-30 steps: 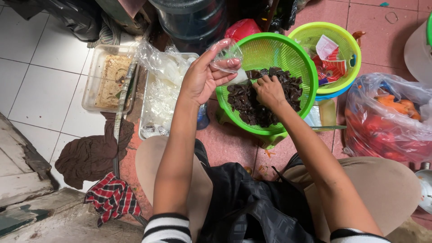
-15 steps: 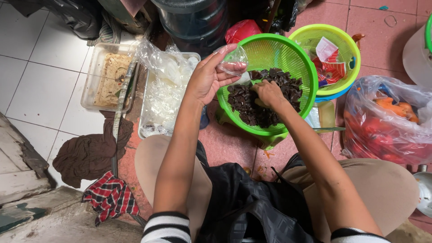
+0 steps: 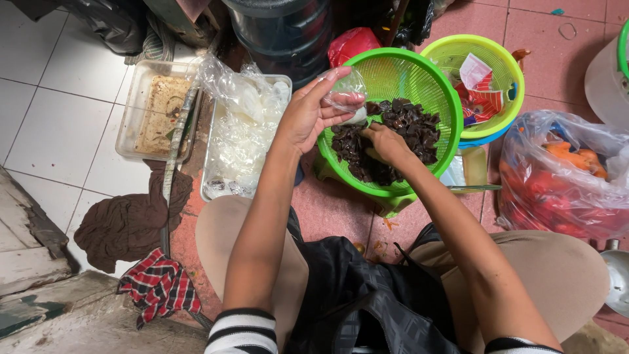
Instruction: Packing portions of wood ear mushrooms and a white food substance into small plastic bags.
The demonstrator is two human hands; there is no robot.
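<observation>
While the person is sitting low over the red tile floor (image 3: 341, 210), everything is arranging itself around the big green colander (image 3: 419, 85), the landmark for what follows. Farthest to its left, a clear tub of brown residue (image 3: 157, 111) is lying beside a tray of crumpled clear bags (image 3: 246, 131), with a brown rag (image 3: 128, 223) and a red checked cloth (image 3: 160, 285) nearer the knees.

At the colander's left rim, the left hand (image 3: 308, 115) is pinching a small clear plastic bag (image 3: 347, 92), thumb and fingers pressing its neck so the mouth is facing right, toward the heap. Inside the colander, just below and right of that bag, the right hand (image 3: 386, 141) is curling into the dark wood-ear mushrooms (image 3: 406, 128), fingers closing on a clump. So the bag is lying up and left of the right hand, close by; the mushrooms are much nearer the right hand than the left.

Right of the colander, a second green basket (image 3: 458, 56) is holding red packets, and a clear sack of red chillies (image 3: 563, 177) is slumping farther right.

Against a second ago, the bag is sitting slightly lower and closer to the heap, while the right hand is staying buried in the mushrooms.
</observation>
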